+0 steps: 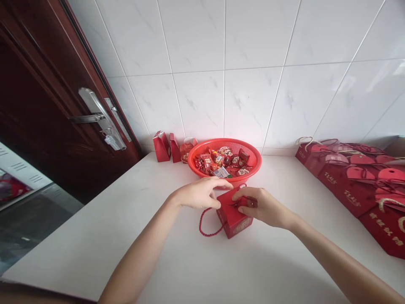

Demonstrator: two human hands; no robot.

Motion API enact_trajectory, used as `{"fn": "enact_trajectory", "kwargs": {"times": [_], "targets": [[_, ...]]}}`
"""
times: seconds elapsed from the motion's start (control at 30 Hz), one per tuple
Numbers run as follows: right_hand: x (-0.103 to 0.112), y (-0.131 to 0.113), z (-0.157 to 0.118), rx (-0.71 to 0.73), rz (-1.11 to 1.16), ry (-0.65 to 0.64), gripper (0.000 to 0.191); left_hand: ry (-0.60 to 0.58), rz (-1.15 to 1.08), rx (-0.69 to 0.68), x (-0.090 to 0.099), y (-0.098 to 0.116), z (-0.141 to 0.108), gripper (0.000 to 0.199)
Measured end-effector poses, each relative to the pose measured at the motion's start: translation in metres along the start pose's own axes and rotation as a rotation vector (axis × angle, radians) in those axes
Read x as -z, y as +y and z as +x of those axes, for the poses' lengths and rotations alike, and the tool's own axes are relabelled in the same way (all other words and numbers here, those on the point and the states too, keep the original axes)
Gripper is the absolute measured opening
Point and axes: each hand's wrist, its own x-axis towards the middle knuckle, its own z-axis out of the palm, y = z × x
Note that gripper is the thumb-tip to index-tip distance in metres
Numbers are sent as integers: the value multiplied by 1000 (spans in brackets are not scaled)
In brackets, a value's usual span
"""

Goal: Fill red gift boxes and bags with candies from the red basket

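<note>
A small red gift box [238, 223] with gold print on its near side sits slightly turned on the white table. Its red rope handle [202, 228] loops out to the left, and more cord shows behind the box. My left hand [200, 193] is curled at the box's left and far top edges, thumb against the near corner. From the right, my right hand [264, 207] grips the top flaps between thumb and fingers. The fingertips partly hide the top closure. Just beyond stands a red plastic basket [257, 162] of wrapped candies [218, 160].
Several red gift boxes [343, 192] with rope handles stand packed together at the right. Small red packages [162, 147] stand against the tiled wall [196, 97] at the back left. A brown door [63, 84] with a metal handle is beyond the table's [110, 236] left edge.
</note>
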Motion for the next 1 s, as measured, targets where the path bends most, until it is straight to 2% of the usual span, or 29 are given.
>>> {"fn": "enact_trajectory", "kwargs": {"times": [0.1, 0.27, 0.4, 0.5, 0.6, 0.73, 0.8, 0.93, 1.0], "targets": [[-1, 0, 0, -3, -1, -3, 26, 28, -222, -5, 2, 4, -2, 58], [2, -9, -2, 58, 9, 51, 27, 82, -624, -180, 1, 17, -9, 39], [10, -26, -4, 175, 117, 175, 15, 137, -735, -262, -6, 24, -14, 38], [11, -38, -3, 193, 208, 214, 18, 149, -761, -331, -12, 28, -17, 39], [8, -46, -1, 124, 229, 262, 26, 151, -752, -380, -17, 31, -18, 41], [5, -49, 2, 68, 222, 321, 21, 152, -712, -402, -23, 32, -17, 47], [5, -48, 3, 52, 203, 355, 21, 245, -610, -402, -27, 30, -15, 49], [10, -48, 3, -4, 236, 415, 22, 541, -226, -345, -37, 26, -7, 59], [12, -48, 3, -25, 305, 416, 22, 574, -75, -276, -43, 24, -3, 68]]}}
